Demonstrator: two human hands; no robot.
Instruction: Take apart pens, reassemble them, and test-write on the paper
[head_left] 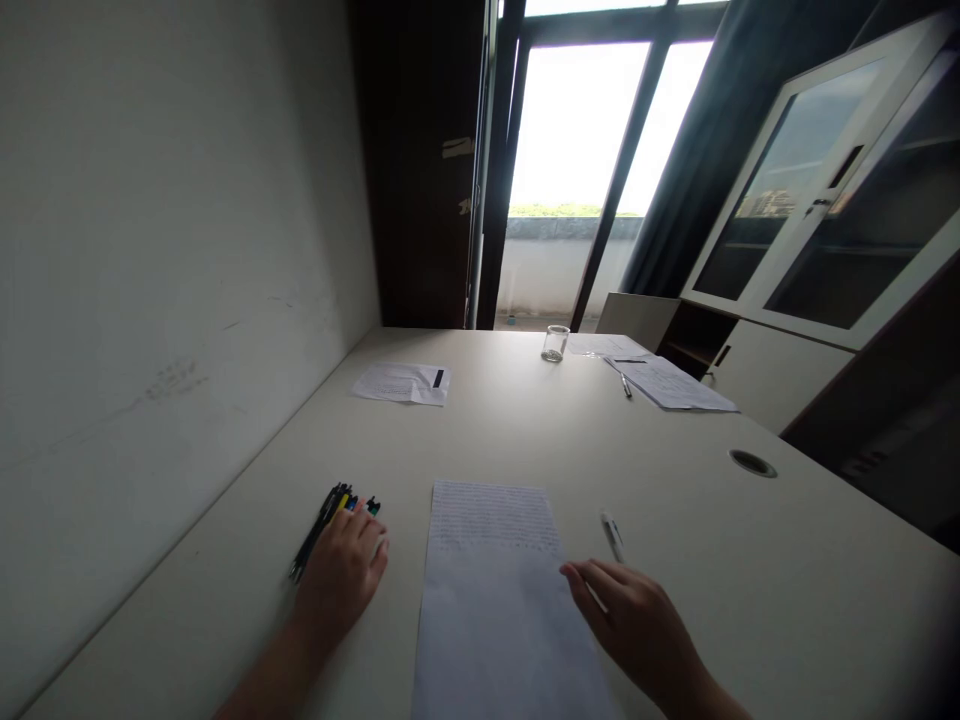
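Observation:
My left hand (343, 565) rests over a bundle of pens (321, 530) at the left of the table, its fingers curled on their upper part; black, yellow, blue and green pieces show around the fingertips. Between my hands lies a sheet of paper (495, 600) with lines of writing on its upper part. At the sheet's right edge is my right hand (626, 610), thumb and fingers drawn together; what they hold, if anything, is too small to make out. A white pen (612, 535) lies just beyond its knuckles.
A crumpled printed sheet (403, 383) lies at the back left. Toward the back right are a glass jar (555, 343), a stack of papers (675, 383) and another pen (626, 386). A round hole (752, 463) is at the right. A wall (165, 300) borders the left side.

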